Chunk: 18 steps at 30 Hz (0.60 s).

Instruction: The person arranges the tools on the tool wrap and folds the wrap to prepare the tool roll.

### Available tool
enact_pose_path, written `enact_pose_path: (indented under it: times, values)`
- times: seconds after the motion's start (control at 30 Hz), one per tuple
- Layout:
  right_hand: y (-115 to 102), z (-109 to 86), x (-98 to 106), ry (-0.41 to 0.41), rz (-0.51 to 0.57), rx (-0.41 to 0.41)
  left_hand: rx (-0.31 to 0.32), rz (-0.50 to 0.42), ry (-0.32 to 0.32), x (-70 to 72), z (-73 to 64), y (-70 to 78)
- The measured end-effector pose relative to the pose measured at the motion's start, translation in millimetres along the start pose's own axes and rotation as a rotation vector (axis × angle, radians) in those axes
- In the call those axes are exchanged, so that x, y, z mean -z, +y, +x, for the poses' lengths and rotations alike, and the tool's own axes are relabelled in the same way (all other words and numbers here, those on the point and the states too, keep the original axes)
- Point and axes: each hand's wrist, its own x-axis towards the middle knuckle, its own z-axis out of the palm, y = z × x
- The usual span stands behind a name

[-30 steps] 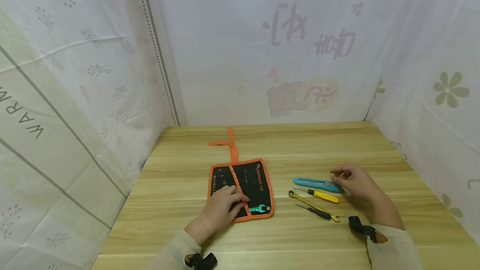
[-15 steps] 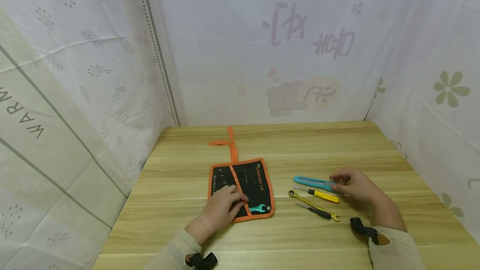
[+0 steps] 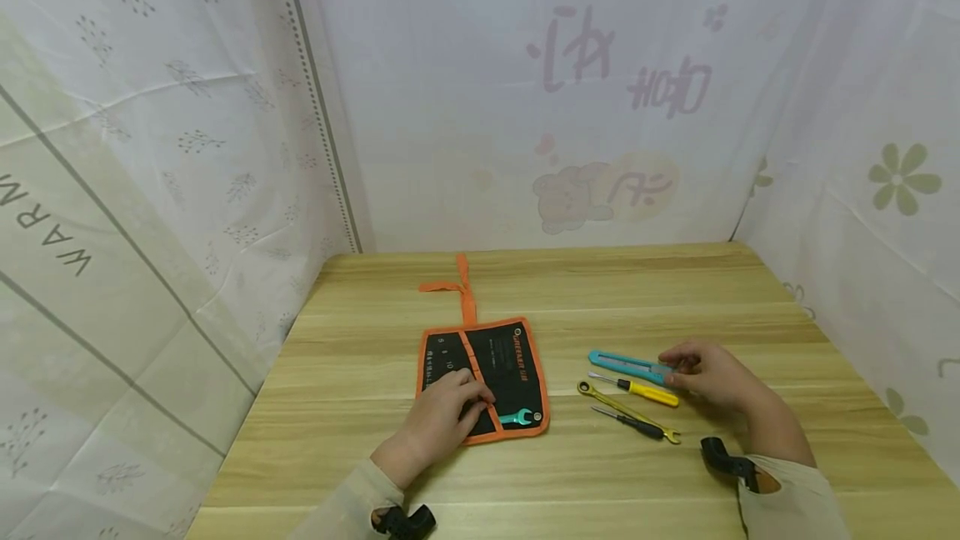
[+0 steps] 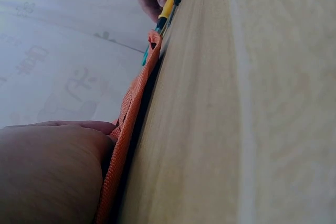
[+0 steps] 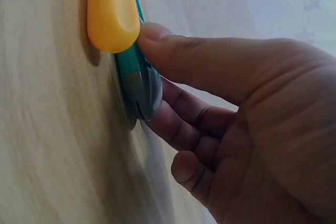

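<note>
Head view: a person stands at the wood-grain tabletop (image 3: pixel 562 490), both hands at work. The left hand (image 3: pixel 442 415) rests on a black, orange-trimmed tool pouch (image 3: pixel 513 357), thumb and forefinger pinching the orange pocket band; a teal open-end wrench (image 3: pixel 517 417) protrudes from that band near the pouch's lower right corner. An orange tie strap (image 3: pixel 468 302) extends from the pouch's far edge. To the right, well apart from the pouch, the right hand (image 3: pixel 712 372) holds the near end of a cyan utility knife (image 3: pixel 626 364), thumb and fingers on opposite sides of it. Alongside the knife lie a yellow-handled screwdriver (image 3: pixel 651 393), a gold ratcheting wrench (image 3: pixel 626 411) and a black-handled screwdriver (image 3: pixel 641 426). Left wrist view: the left fingers meet the orange trim, their tips hidden behind it; the right hand appears beyond, close to the yellow handle. Right wrist view: the thumb is against the knife, next to the yellow handle, with fingers behind the grey end; one lower fingertip curls free of it.
</note>
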Motion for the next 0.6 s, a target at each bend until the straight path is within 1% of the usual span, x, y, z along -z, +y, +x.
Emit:
enact_pose_path:
  times: [0.37,0.6]
  values:
    - [-1.1,-1.0,-1.0,-0.027,0.021,0.016,0.022,0.021,0.015,0.8,-0.7,2.5]
    - [-1.3,0.0,-2.1,-0.026,0.011,0.042,0.012,0.039,0.024,0.5,0.9,3.0]
